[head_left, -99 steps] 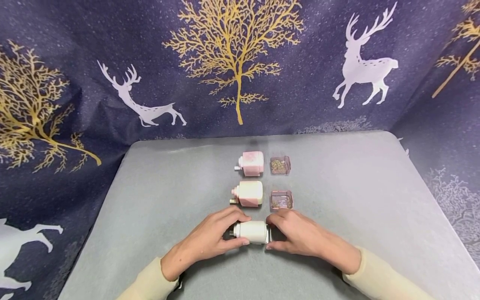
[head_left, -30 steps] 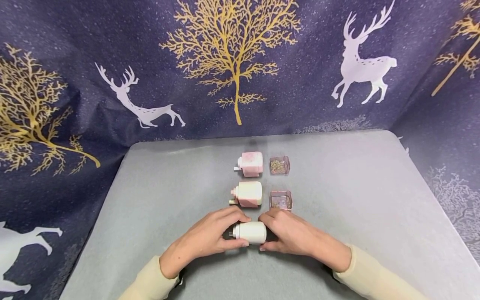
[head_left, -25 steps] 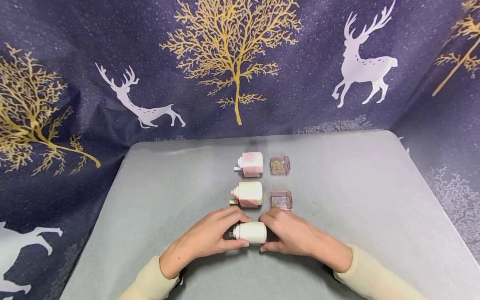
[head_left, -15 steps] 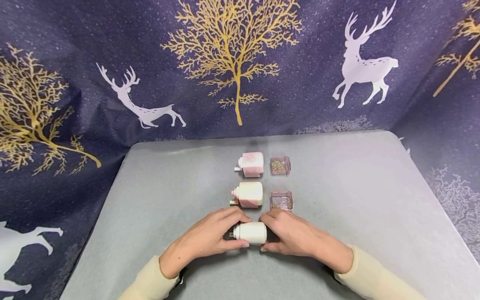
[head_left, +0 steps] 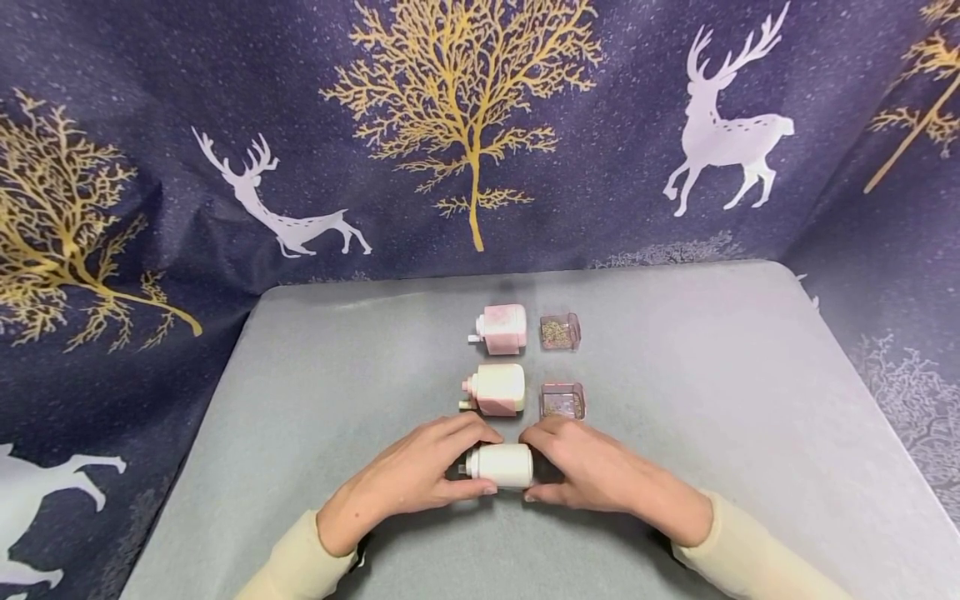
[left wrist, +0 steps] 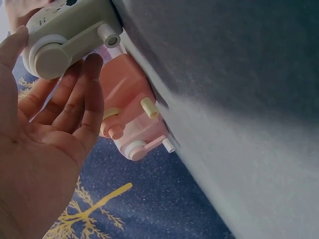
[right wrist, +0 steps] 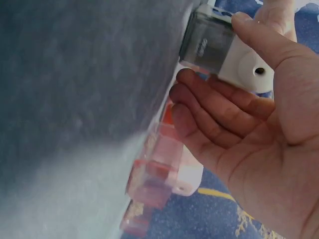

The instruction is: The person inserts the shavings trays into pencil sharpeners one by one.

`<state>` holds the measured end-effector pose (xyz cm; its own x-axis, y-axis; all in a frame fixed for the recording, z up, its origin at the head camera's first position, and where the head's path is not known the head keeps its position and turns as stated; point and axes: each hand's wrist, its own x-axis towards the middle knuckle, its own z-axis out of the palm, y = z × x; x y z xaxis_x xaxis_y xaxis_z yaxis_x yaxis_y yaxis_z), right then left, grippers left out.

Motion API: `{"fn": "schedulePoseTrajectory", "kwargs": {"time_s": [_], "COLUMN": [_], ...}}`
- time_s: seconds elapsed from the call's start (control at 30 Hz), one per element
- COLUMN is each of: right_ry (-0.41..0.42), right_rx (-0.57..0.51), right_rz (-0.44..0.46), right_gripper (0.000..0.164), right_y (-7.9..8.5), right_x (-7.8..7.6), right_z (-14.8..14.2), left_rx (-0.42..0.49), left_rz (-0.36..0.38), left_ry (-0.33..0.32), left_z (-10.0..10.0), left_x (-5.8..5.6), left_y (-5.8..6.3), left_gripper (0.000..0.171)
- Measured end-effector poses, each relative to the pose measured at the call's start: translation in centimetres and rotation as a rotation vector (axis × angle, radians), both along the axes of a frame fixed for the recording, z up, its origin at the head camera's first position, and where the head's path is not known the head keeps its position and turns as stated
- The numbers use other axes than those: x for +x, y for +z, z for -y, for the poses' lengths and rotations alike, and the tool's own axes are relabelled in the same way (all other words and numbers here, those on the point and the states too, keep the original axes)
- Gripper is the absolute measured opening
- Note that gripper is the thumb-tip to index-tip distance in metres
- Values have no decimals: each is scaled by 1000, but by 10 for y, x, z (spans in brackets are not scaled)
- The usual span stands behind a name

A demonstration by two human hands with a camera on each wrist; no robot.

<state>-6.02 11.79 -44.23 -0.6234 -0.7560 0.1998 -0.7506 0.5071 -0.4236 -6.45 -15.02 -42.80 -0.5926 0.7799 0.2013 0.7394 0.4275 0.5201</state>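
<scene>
My left hand (head_left: 420,471) grips a white crank pencil sharpener (head_left: 504,465) lying on the table, thumb on the near side, fingers on the far side. Its crank points left, under the palm; the left wrist view shows the crank knob (left wrist: 110,40). At its right end my right hand (head_left: 592,467) curves loosely round, thumb and fingertips close beside the sides with a small gap. In the right wrist view a smoky clear shavings drawer (right wrist: 207,42) sits in the sharpener's body.
Behind lie a cream-and-pink sharpener (head_left: 501,387) and a pink sharpener (head_left: 506,327), cranks to the left. Right of each is a clear pink shavings drawer, the nearer drawer (head_left: 562,401) and the farther drawer (head_left: 560,331), with shavings in them. A patterned cloth (head_left: 585,225) hangs behind the grey table (head_left: 675,375).
The drawer that stuck out at the sharpener's right end has slid into the body as my right hand moved left. Since then that hand has eased slightly right. My left hand stays put.
</scene>
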Motion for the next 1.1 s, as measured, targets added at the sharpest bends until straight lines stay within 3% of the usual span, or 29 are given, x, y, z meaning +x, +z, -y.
{"fn": "schedulePoseTrajectory", "kwargs": {"time_s": [0.2,0.4,0.67,0.87,1.1], "right_ry": [-12,-21,-68,-72,-93], "right_rx": [-21,-34,-34,-53,-53], "right_rz": [5,-29,-58,-67,-89], "right_gripper": [60,60,57,54,54], "right_y": [5,10,15,17,19], "right_x": [-2,-7,-13,-19,-25], "right_z": [-7,-15,-24,-30,-37], "left_rx": [-4,4,30,66,72], "left_rz": [-9,-43,-141,-146,-208], "left_ry": [5,42,96,112,189], "left_z": [0,2,4,6,9], "left_x": [-2,-6,-12,-16,-22], "left_y": [2,4,7,9,10], "left_gripper": [43,40,38,40,41]}}
